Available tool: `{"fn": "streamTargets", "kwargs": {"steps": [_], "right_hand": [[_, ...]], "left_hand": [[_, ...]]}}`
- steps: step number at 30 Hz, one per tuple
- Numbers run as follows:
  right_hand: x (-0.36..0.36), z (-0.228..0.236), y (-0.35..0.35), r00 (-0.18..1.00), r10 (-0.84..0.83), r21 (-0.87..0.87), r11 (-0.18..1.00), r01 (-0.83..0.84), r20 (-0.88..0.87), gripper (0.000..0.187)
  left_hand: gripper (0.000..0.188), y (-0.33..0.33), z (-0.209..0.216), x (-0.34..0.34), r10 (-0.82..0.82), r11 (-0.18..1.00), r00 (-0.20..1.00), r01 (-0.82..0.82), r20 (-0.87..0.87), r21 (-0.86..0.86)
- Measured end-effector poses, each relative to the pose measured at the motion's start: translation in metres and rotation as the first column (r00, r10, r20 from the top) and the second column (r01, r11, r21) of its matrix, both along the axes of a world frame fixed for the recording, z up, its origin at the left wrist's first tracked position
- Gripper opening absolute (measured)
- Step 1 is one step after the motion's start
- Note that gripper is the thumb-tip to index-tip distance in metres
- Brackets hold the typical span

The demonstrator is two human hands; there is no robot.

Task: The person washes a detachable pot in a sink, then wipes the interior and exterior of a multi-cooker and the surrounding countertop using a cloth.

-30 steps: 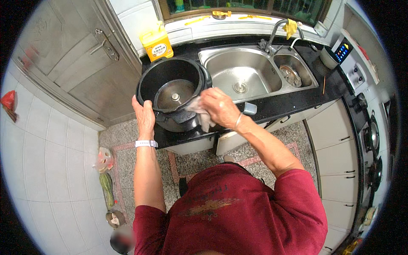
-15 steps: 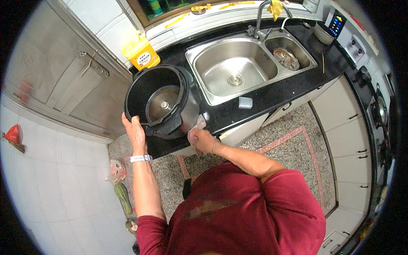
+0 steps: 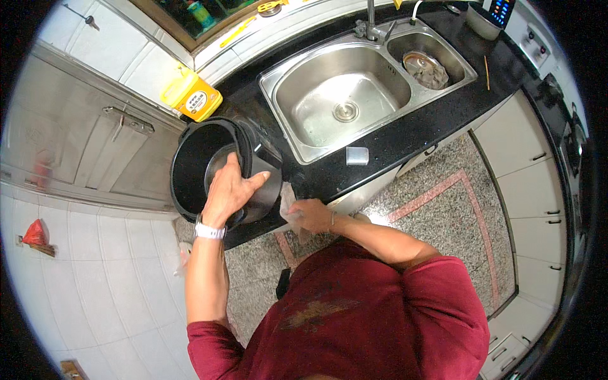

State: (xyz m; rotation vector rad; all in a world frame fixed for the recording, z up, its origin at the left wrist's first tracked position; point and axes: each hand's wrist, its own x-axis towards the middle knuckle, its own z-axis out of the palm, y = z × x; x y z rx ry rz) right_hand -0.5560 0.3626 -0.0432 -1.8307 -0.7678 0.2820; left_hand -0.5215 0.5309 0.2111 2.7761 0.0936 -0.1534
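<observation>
Right hand [image 3: 308, 214] dropped lower, pinching white cloth [image 3: 286, 197] against black cooker [image 3: 218, 171] side; left hand [image 3: 229, 189] spread over rim. Cooker near table [image 3: 405, 136] edge beside grip: hard wipe may tip it.

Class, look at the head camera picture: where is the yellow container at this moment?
The yellow container stands on the black countertop in the upper left of the head view, just behind the black cooker and to the left of the steel sink.
</observation>
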Motion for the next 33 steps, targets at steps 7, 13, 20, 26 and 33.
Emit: {"fn": "streamTargets", "kwargs": {"steps": [7, 13, 20, 26, 33], "right_hand": [[0.04, 0.048, -0.059, 0.9, -0.225, 0.003, 0.97, 0.244, -0.374, 0.03], [0.051, 0.032, -0.05, 0.832, -0.107, 0.228, 0.936, 0.27, -0.545, 0.032], [0.101, 0.045, -0.064, 0.771, -0.262, 0.326, 0.793, 0.515, -0.58, 0.031], [0.094, 0.159, -0.03, 0.987, -0.112, 0.635, 0.755, 0.159, -0.115, 0.035], [0.118, 0.179, 0.043, 0.862, -0.193, 0.428, 0.903, -0.031, 0.47, 0.038]], "left_hand": [[0.057, 0.006, -0.01, 0.025, 0.026, 0.856, 0.988, -0.1, -0.15, -0.508], [0.049, -0.014, 0.003, 0.02, 0.12, 0.85, 0.964, -0.224, -0.239, -0.477], [0.041, -0.008, 0.021, -0.007, 0.054, 0.865, 0.959, -0.184, -0.277, -0.468], [0.037, 0.003, 0.058, -0.037, 0.254, 0.803, 0.92, -0.372, -0.297, -0.465], [0.05, 0.047, 0.048, -0.071, 0.401, 0.614, 0.911, -0.346, -0.098, -0.709]]}}
